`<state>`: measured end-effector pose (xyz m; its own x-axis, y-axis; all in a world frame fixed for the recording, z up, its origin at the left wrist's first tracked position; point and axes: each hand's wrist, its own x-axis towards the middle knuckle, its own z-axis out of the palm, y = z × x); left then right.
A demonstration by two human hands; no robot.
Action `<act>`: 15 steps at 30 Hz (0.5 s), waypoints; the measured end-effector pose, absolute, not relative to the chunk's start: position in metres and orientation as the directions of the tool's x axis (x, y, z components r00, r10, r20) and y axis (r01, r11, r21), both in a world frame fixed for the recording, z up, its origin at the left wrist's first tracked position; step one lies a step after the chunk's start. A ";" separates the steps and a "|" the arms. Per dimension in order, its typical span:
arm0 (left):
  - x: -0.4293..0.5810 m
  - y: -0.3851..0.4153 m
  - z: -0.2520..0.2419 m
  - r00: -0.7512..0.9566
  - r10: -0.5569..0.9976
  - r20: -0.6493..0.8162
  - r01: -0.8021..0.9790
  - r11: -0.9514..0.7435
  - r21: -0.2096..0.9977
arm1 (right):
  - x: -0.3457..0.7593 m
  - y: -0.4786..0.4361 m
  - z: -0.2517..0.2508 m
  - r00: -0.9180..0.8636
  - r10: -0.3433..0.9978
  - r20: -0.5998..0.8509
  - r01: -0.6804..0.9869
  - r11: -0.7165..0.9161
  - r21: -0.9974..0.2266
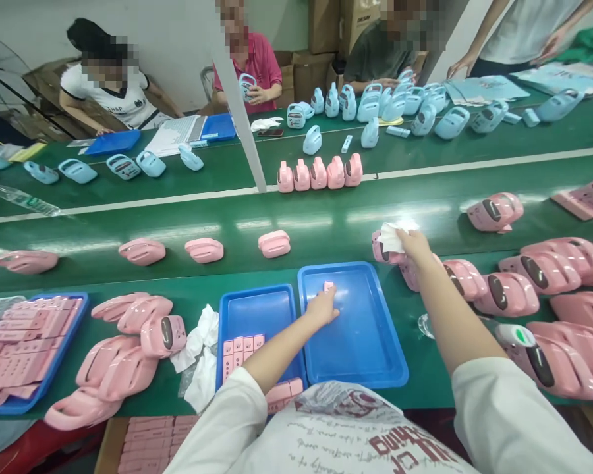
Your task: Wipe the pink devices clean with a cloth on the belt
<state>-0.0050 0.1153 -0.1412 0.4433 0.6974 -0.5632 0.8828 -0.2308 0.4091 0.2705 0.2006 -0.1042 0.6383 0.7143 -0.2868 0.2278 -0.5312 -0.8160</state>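
Holding a bunched white cloth (391, 236), the right hand (415, 245) reaches forward, its fingers closed around the fabric. The cloth covers part of a pink casing (377, 247) at the near edge of the glossy green strip (217, 214), just beyond the counter (427, 372).

The left hand (320, 309) is over the right-hand blue tray (358, 349), with a small pink piece (329, 287) at its fingertips; whether those fingers grip the piece or merely touch it, I cannot tell. Just beside that tray is a second blue tray (257, 306), with small pink boxes (234, 352) in its nearer part.

To the left of both lie crumpled white sheets (201, 385), then a cluster of pink casings (128, 375) and a third tray (82, 316) heaped with pink boxes. More casings crowd the counter to the right, several with dark oval windows. Four lie spaced out along the left half of the green strip, and five stand upright in a row (319, 174) near the white rail. Across from the person, a co-worker in a deep pink shirt holds a light-blue casing (248, 85).
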 end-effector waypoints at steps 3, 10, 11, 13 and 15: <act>-0.006 0.153 -0.128 0.495 0.695 -0.521 0.846 -0.247 0.473 | 0.259 0.230 -0.113 0.587 0.711 -0.387 0.149 -0.565 -0.812; 0.015 0.276 -0.122 0.322 0.851 -0.415 0.873 -0.097 0.478 | 0.220 0.278 -0.129 0.492 0.734 -0.469 0.045 -0.559 -0.828; 0.019 0.286 -0.127 0.292 0.858 -0.423 0.877 -0.065 0.475 | 0.215 0.281 -0.131 0.487 0.738 -0.467 0.039 -0.552 -0.833; 0.025 0.296 -0.137 0.252 0.865 -0.434 0.878 -0.016 0.478 | 0.207 0.287 -0.135 0.486 0.745 -0.457 0.033 -0.538 -0.842; 0.028 0.292 -0.143 0.241 0.876 -0.417 0.869 -0.003 0.494 | 0.202 0.290 -0.140 0.495 0.751 -0.437 0.034 -0.519 -0.854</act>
